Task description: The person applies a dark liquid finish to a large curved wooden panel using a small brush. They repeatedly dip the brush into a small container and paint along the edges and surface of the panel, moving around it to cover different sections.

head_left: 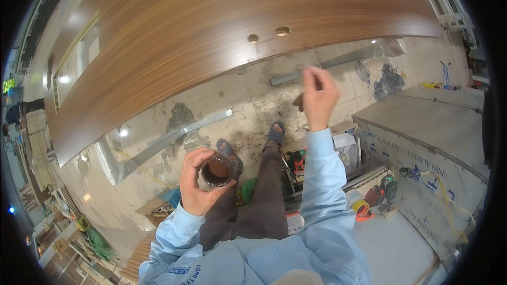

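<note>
One clear jar [215, 184], one wood-grained panel [211, 21], two round holes [283, 31], two slippers [275, 134]

The light-blue shirt [264, 253] has long sleeves [330, 195] with matching cuffs [319, 140] at the wrists. Dark-blue print [182, 271] marks its left front. The trousers [268, 195] are dark grey-brown. Footwear consists of sandals [275, 135] — dark blue-grey, open-toed. The left hand [196, 186] and right hand [321, 99] are bare.

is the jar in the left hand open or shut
Open: the jar has no lid over its mouth, and brown contents show inside.
</note>
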### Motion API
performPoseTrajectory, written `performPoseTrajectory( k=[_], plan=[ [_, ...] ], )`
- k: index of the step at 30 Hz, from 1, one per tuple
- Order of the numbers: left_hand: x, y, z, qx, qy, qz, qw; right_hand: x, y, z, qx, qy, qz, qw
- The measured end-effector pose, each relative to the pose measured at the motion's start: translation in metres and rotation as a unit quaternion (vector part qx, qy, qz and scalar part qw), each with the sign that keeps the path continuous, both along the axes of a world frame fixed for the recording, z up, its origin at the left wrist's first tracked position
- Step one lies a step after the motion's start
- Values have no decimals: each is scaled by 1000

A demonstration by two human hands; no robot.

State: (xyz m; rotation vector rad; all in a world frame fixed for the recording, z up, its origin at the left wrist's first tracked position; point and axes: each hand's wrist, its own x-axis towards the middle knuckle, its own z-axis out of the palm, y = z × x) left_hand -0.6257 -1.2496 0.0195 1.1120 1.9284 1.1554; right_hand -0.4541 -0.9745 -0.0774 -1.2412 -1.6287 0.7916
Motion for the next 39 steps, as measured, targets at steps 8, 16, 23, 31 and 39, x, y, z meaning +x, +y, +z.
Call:
performPoseTrajectory(
  k=[8,16,23,31,39],
  plan=[
    [29,32,-5,2,-35,-28,999,28,35,11,-69,50,-53,995],
    [51,65,-4,7,-8,-77,997,21,24,15,-38,-8,59,997],
    [62,83,-6,2,-22,-70,997,80,86,1,-25,55,-60,996],
    [76,101,-6,-11,-35,-80,996,92,103,16,-23,36,-44,998],
    [79,113,-8,-9,-35,-94,995,118,119,18,-83,-42,81,992]
  ],
)
